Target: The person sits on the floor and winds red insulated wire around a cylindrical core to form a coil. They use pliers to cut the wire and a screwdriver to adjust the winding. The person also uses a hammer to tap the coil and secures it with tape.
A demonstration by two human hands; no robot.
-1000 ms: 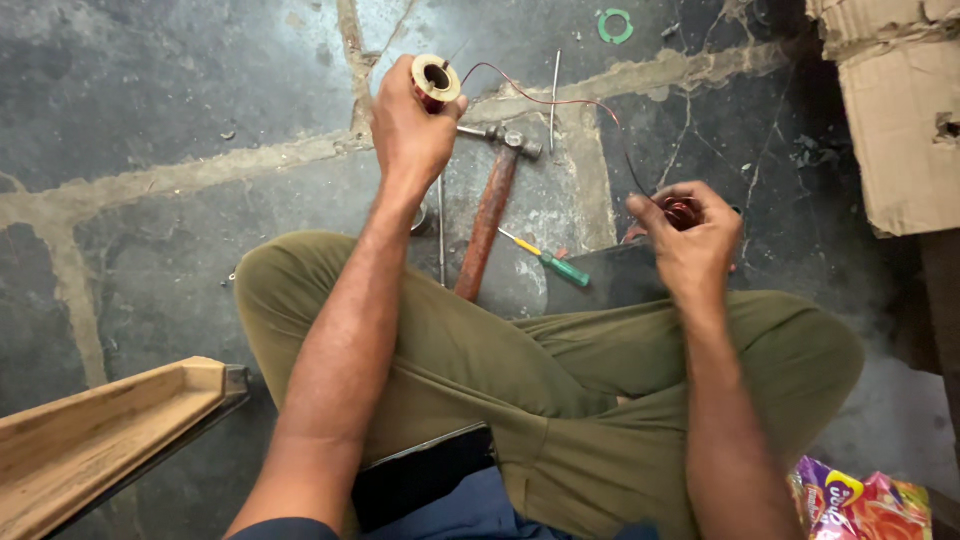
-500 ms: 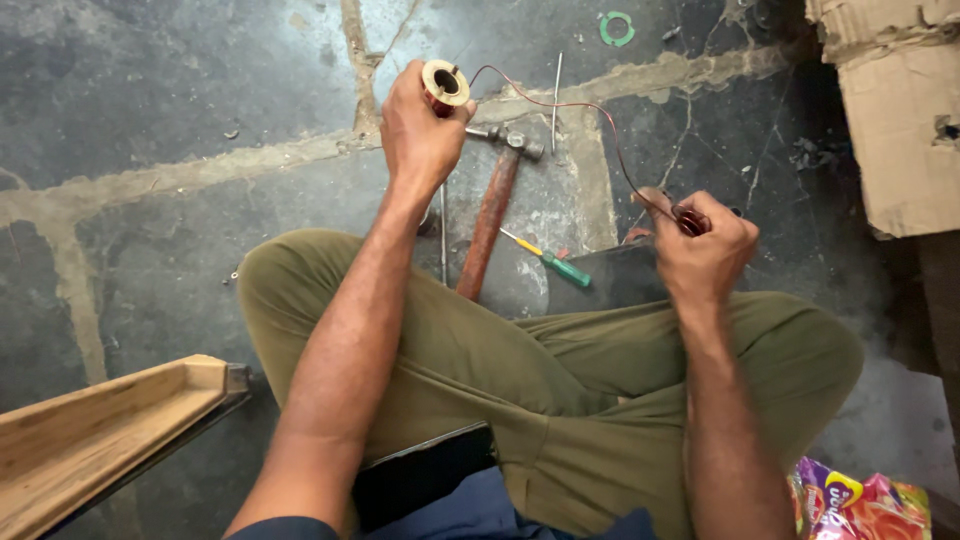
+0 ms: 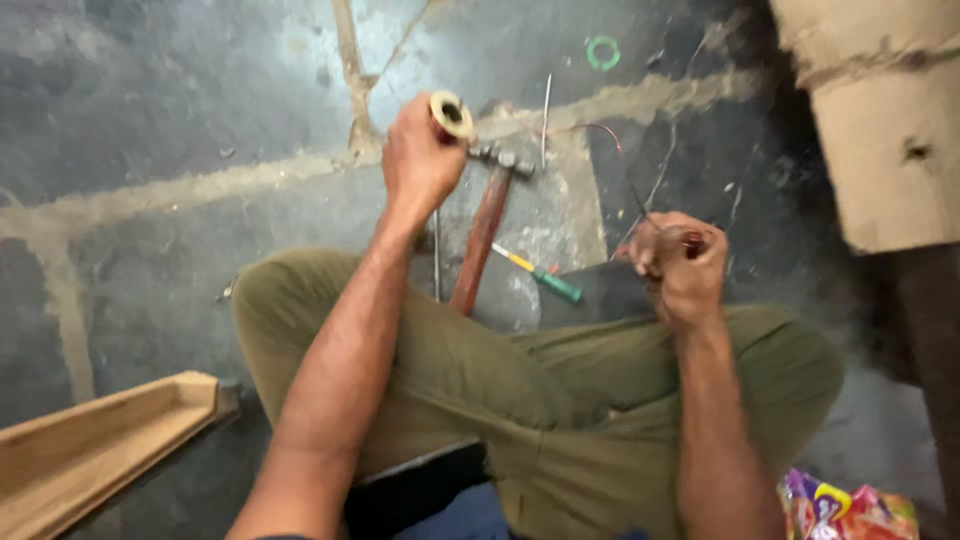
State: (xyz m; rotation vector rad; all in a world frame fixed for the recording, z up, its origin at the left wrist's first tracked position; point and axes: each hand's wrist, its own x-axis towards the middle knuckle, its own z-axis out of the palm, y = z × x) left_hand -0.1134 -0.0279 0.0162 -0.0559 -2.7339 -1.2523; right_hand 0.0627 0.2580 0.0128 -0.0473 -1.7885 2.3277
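Observation:
I sit cross-legged on a stone floor. My left hand (image 3: 420, 160) is raised in front of me and grips a small spool (image 3: 451, 114) with a pale round end. A thin reddish wire (image 3: 590, 128) runs from the spool across to my right hand (image 3: 680, 268), which is closed around the wire's other end above my right knee. A hammer (image 3: 483, 232) with a reddish wooden handle lies on the floor between my hands, its metal head just under the spool. A screwdriver (image 3: 540, 274) with a green and yellow handle lies beside it.
A wooden channel piece (image 3: 95, 450) lies at the lower left. A cardboard box (image 3: 880, 120) stands at the upper right. A small green ring (image 3: 603, 52) lies on the floor ahead. A colourful wrapper (image 3: 850, 505) sits at the lower right. Thin metal rods (image 3: 546, 120) lie near the hammer.
The right hand has pulled slightly back and down toward my knee with the wire. The left hand keeps the spool raised at about the same place.

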